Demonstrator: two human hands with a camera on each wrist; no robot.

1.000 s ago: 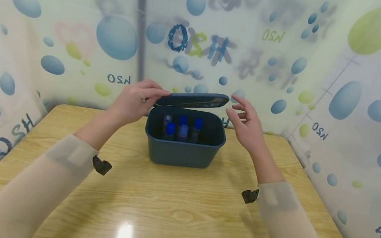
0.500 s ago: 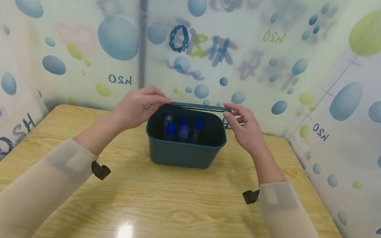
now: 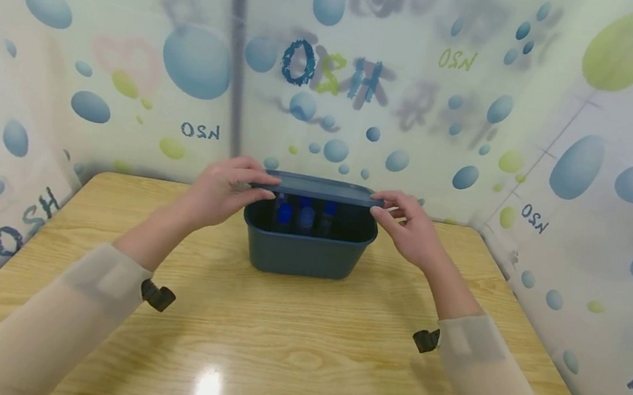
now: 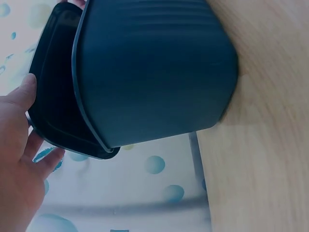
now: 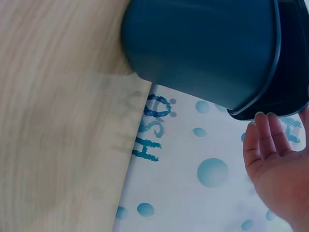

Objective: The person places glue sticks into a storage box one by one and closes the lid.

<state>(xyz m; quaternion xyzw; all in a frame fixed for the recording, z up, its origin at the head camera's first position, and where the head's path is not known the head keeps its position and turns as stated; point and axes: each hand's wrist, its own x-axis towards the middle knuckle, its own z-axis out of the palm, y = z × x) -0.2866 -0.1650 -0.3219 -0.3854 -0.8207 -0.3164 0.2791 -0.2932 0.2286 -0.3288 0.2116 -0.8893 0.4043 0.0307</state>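
Note:
A dark blue-green lid [image 3: 320, 188] tilts over the matching bin [image 3: 303, 256], its back edge low and its front edge raised. My left hand [image 3: 226, 191] grips the lid's left end between thumb and fingers. At the right end, my right hand [image 3: 409, 227] pinches the lid's edge. Under the raised front stand several tubes with blue caps [image 3: 284, 213], partly shaded by the lid. From the left wrist view, the lid's underside [image 4: 55, 87] shows, with the thumb at its edge. The right wrist view has the fingers [image 5: 273, 130] beside the lid's rim.
The bin stands toward the back of a wooden table [image 3: 296, 343]. Behind it rises a patterned wall covering [image 3: 327, 125] with blue and green ovals, and similar panels flank both sides. Small black cameras [image 3: 158, 297] sit on both wrists.
The lid was held up by the left hand with its right end near the right hand. The right hand has taken hold of it, and the lid has come down over the bin's back.

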